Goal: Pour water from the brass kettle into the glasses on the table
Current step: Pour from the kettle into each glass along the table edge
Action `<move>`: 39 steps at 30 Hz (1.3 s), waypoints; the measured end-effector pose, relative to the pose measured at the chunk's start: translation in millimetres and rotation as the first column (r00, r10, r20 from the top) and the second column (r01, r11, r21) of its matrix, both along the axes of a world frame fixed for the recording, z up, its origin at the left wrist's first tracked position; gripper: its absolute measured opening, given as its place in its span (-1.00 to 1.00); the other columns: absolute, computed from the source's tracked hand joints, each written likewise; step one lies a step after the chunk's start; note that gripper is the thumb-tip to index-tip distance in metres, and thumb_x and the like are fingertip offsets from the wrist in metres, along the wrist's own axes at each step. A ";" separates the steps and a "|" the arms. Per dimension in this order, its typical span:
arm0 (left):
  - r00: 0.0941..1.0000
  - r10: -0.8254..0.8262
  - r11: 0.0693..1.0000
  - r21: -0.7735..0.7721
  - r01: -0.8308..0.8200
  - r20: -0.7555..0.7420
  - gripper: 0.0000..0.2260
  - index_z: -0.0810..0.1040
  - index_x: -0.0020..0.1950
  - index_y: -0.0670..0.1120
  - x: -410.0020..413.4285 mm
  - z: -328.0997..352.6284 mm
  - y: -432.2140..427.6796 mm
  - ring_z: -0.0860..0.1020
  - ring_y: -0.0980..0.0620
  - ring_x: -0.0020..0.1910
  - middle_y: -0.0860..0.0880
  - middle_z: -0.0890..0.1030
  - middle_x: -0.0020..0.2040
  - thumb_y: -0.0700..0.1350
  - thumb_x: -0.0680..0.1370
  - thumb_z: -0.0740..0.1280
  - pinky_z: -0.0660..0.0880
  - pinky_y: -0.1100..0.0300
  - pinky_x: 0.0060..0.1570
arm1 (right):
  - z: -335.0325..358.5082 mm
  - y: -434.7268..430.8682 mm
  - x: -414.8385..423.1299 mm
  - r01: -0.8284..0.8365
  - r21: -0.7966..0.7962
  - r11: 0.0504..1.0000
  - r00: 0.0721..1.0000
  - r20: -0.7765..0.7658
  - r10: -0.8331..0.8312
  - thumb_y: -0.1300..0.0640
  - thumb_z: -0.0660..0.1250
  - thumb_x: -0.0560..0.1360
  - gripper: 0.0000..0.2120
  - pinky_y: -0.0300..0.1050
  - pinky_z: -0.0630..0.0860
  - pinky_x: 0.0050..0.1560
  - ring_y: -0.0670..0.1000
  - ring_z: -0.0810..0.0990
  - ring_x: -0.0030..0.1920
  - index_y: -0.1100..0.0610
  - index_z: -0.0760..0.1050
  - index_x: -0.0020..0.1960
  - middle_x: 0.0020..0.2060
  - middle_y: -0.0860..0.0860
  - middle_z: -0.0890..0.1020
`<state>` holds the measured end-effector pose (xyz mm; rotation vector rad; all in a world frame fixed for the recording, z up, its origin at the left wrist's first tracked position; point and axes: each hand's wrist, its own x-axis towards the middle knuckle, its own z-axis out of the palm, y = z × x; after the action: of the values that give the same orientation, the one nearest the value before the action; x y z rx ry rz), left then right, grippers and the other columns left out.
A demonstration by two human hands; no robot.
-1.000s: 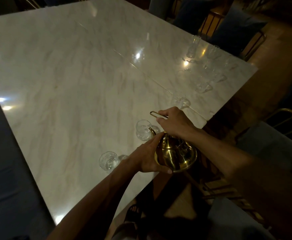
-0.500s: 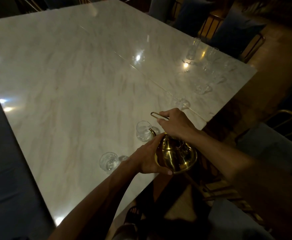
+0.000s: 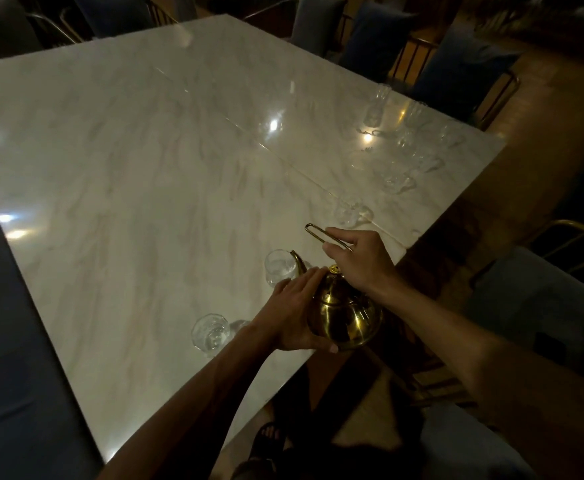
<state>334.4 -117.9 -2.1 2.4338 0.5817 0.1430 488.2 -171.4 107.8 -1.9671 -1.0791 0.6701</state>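
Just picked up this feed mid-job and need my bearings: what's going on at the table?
A person holds a brass kettle at the near edge of the marble table. The right hand grips its wire handle; the left hand presses flat fingers against its side. The spout sits at the rim of one glass, with another glass nearer the person. More glasses stand farther along the right edge. Whether water is flowing cannot be told.

Both bare forearms are reaching forward from the lower edge. The left hand is pressing flat, fingers straight (thumb tucked underneath), against the brass kettle. The right hand is arching above, fingers pinching its wire handle.
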 end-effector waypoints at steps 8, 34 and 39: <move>1.000 -0.018 1.000 0.024 0.018 -0.003 0.24 -0.07 0.71 -0.04 28.3 23.7 -1.0 0.15 -0.12 0.66 -0.09 0.12 0.69 0.38 0.28 0.57 0.03 -0.08 0.62 | 12.8 -11.7 26.7 0.049 0.098 0.994 0.999 -0.025 -0.047 0.11 0.38 0.51 -0.63 -0.44 0.36 0.06 -0.05 0.51 0.30 0.11 0.54 0.31 0.31 0.02 0.56; 0.990 -0.113 0.992 -0.040 0.117 0.087 0.23 0.01 0.69 -0.02 218.8 5.0 68.0 0.35 -0.11 0.57 -0.02 0.30 0.63 0.42 0.22 0.55 0.29 -0.23 0.54 | 6.5 50.8 201.9 0.090 0.037 0.995 0.992 0.085 -0.093 0.07 0.36 0.51 -0.61 -0.13 0.43 0.31 -0.01 0.49 0.34 0.10 0.53 0.32 0.32 0.01 0.55; 0.987 -0.083 0.991 -0.097 0.096 0.137 0.18 0.05 0.68 0.02 241.0 -5.7 80.3 0.45 -0.04 0.49 0.02 0.40 0.57 0.45 0.24 0.52 0.45 -0.17 0.43 | 1.1 74.3 223.2 0.028 -0.051 0.998 0.995 0.102 -0.022 0.07 0.35 0.52 -0.58 -0.24 0.36 0.26 -0.01 0.47 0.37 0.14 0.50 0.36 0.34 0.02 0.53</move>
<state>575.4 -37.7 -7.7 2.3248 0.4096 0.2301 711.4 -97.1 108.9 -2.0755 -1.1054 0.5963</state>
